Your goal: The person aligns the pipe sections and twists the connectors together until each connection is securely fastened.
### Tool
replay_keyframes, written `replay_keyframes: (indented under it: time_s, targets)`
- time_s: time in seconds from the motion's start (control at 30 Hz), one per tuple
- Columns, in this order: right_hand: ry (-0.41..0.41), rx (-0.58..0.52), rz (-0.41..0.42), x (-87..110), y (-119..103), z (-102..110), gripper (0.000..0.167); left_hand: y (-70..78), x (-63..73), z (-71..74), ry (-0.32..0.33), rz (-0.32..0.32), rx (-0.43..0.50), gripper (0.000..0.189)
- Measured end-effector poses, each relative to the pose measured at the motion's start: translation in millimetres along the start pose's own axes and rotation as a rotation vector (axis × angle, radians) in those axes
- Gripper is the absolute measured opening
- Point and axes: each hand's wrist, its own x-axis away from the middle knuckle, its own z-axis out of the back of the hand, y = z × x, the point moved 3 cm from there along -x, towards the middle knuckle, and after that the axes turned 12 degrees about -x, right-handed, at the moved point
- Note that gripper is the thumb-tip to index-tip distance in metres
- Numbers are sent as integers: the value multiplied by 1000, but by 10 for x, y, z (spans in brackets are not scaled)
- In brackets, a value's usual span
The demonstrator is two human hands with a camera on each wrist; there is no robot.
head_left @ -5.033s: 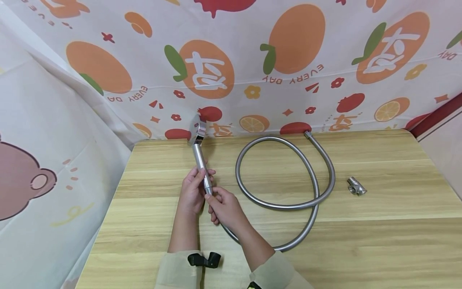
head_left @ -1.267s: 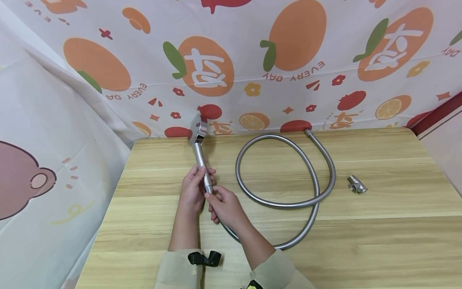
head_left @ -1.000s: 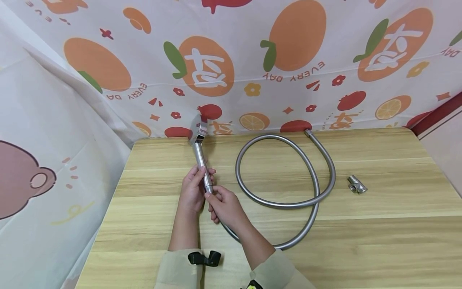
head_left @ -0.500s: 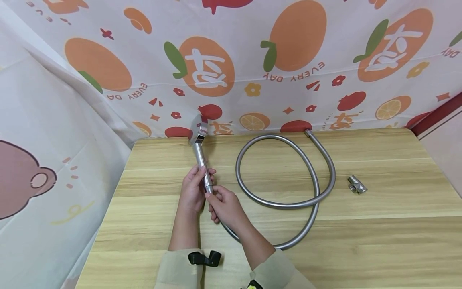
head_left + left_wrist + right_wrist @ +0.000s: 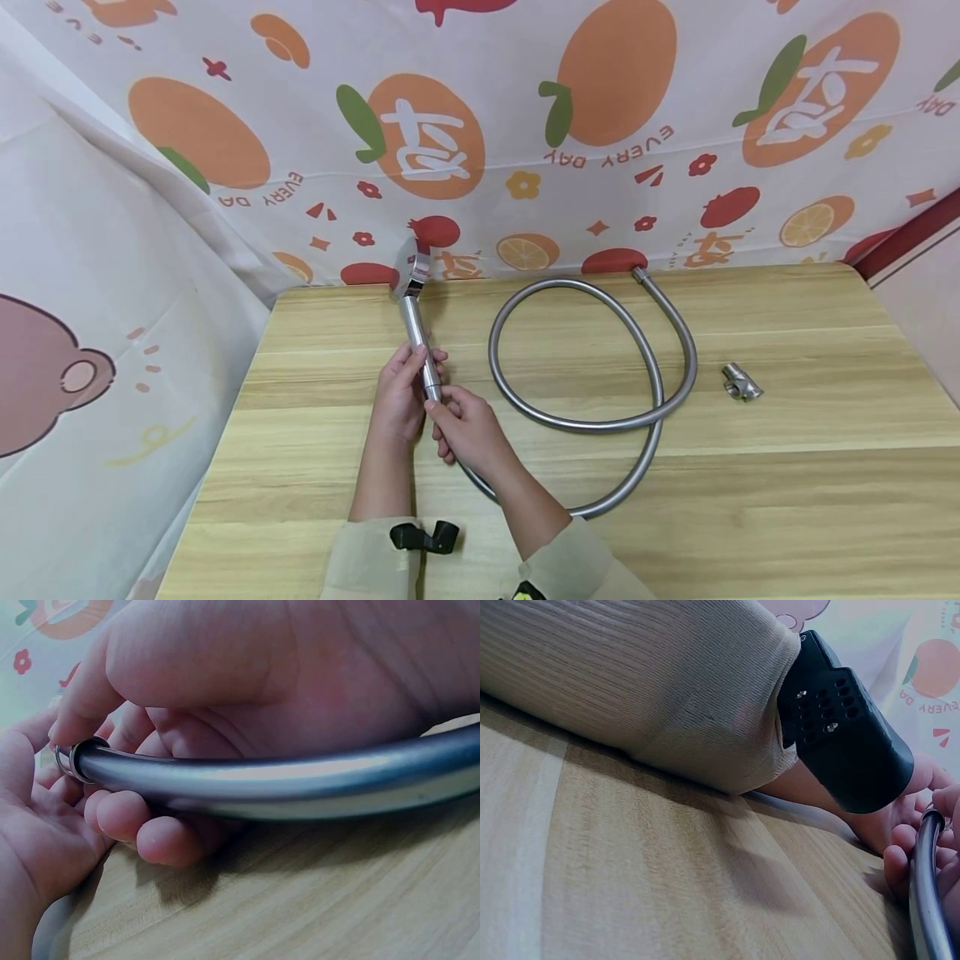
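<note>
A chrome hand shower (image 5: pixel 417 325) stands tilted over the table, its round head up against the patterned cloth. My left hand (image 5: pixel 400 396) grips its handle, thumb along the front. At the handle's lower end, my right hand (image 5: pixel 471 427) pinches the collar where a grey metal shower hose (image 5: pixel 592 428) meets it. The left wrist view shows the hose (image 5: pixel 300 780) running under the right hand (image 5: pixel 225 660), fingertips curled beside it. In the right wrist view the hose (image 5: pixel 928 900) leaves the hands at the right edge. Fingers hide the joint's thread.
The hose lies in a loop on the wooden table (image 5: pixel 300 467), its free end fitting (image 5: pixel 640 276) by the back edge. A small chrome tee fitting (image 5: pixel 742 383) lies to the right. Fruit-print cloth (image 5: pixel 517 100) hangs behind; a black camera (image 5: pixel 424 537) sits on the left sleeve.
The hands and the hand shower keep almost the same pose throughout. Only the head view shifts very slightly; hose and tee fitting stay put.
</note>
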Motion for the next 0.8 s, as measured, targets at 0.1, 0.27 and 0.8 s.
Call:
replay_keyframes:
  time_s: [0.1, 0.27, 0.8]
  targets:
    - [-1, 4, 3, -4, 1, -2, 34, 5, 3, -2, 5, -6, 4, 52]
    - [0, 5, 4, -6, -3, -3, 33, 14, 5, -7, 7, -11, -2, 52]
    - [-3, 7, 7, -4, -5, 3, 32, 15, 1, -5, 4, -8, -17, 53]
